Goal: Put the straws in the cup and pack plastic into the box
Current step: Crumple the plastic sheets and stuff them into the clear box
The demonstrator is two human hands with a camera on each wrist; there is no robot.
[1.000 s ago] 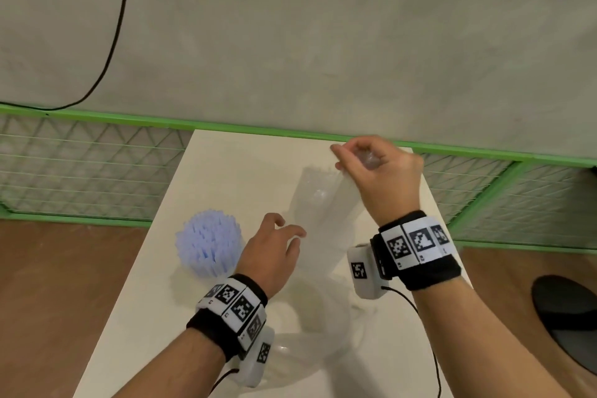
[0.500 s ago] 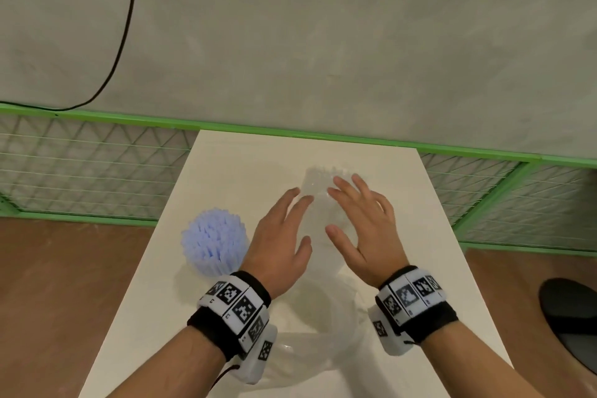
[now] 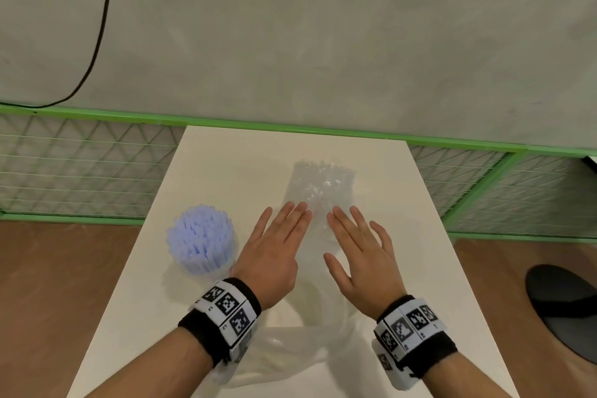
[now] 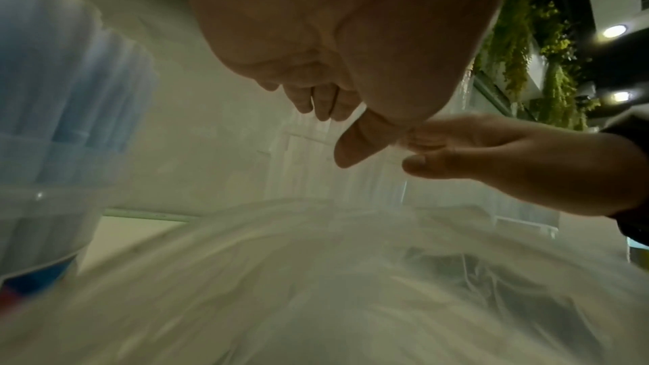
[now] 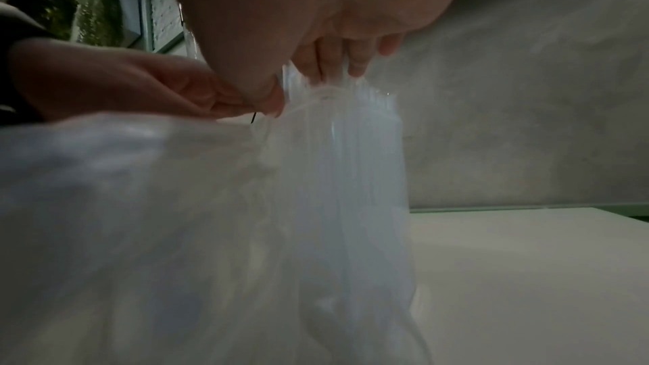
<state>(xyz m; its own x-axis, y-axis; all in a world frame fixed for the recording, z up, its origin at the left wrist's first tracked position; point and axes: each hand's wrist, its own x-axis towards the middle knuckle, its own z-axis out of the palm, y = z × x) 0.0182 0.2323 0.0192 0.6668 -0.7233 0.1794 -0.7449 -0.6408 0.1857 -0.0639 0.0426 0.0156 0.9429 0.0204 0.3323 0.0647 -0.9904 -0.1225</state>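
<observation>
A bundle of clear straws (image 3: 321, 182) stands upright in a clear cup at the middle of the white table (image 3: 226, 155). My left hand (image 3: 284, 226) and right hand (image 3: 353, 231) lie side by side with straight fingers, fingertips touching the near tops of the straws. In the right wrist view the right fingertips (image 5: 354, 65) press on the clear straws' (image 5: 344, 149) upper ends. A clear cup packed with blue straws (image 3: 201, 241) stands left of my left hand, also seen as blue straws (image 4: 70, 110) in the left wrist view. Crumpled clear plastic (image 3: 290, 355) lies under my wrists.
A green-framed mesh fence (image 3: 84, 171) runs behind and beside the table, with a grey wall above it. A black cable (image 3: 100, 26) hangs on the wall at the left. A dark round object (image 3: 568, 310) sits on the brown floor to the right.
A second ago my right hand pinched the clear straws' tops from above while the left was curled beside them. Both hands have since flattened and now rest with straight fingers on the straws.
</observation>
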